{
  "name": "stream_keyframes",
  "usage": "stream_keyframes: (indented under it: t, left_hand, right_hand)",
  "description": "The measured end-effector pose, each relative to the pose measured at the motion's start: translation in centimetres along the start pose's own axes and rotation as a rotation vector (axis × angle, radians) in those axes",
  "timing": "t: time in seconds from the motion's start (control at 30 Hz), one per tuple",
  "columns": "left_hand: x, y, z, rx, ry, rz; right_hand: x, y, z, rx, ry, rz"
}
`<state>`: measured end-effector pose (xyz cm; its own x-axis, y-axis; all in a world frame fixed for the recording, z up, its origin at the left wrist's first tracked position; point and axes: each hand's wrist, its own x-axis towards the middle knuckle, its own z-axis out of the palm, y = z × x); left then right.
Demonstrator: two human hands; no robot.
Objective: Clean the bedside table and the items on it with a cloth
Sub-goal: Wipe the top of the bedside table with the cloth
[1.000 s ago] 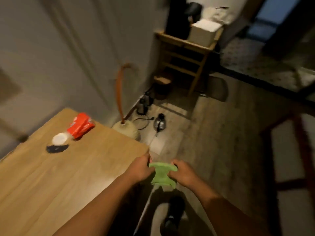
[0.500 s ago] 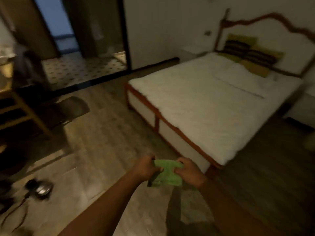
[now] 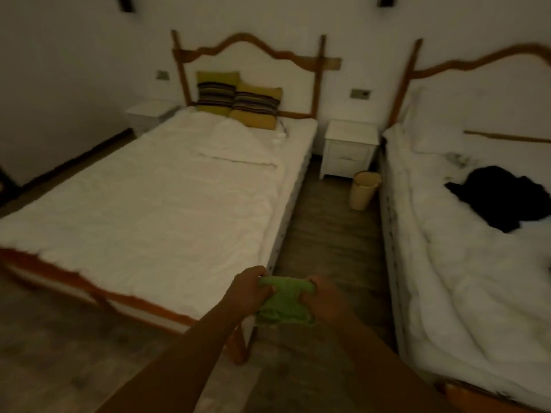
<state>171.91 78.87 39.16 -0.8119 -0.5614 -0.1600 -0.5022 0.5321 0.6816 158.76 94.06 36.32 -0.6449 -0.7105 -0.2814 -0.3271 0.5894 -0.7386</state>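
Observation:
I hold a crumpled green cloth [image 3: 283,305] in front of me with both hands. My left hand [image 3: 249,289] grips its left edge and my right hand [image 3: 323,302] grips its right edge. A white bedside table [image 3: 348,149] with drawers stands far ahead against the wall, between the two beds; its top looks bare. A second white bedside table [image 3: 150,113] sits in the far left corner beside the left bed.
A left bed [image 3: 155,204] with white bedding and striped pillows [image 3: 238,99] fills the left. A right bed [image 3: 477,248] carries a black garment [image 3: 504,201]. A narrow wooden-floor aisle [image 3: 322,239] runs between them, with a cream bin [image 3: 364,190] near the table.
My view has swung from the wooden desk, past the doorway, round to the two beds. Both hands have kept hold of the green cloth throughout.

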Motion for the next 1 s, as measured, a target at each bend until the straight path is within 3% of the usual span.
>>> stream_keyframes:
  t: [0.2,0.57,1.0]
  left_hand:
    - [13.0,4.0,3.5,-0.032,-0.030,0.091]
    - [45.2,10.8,4.0,-0.157,-0.106,0.106]
    - [78.9,20.3,6.5,-0.097,-0.176,0.114]
  right_hand:
    - [9.4,3.6,-7.3,0.000,0.121,0.059]
    - [36.2,3.3,-21.6,0.091,0.267,0.214]
    - [65.7,8.5,-39.5,0.080,0.268,0.134]
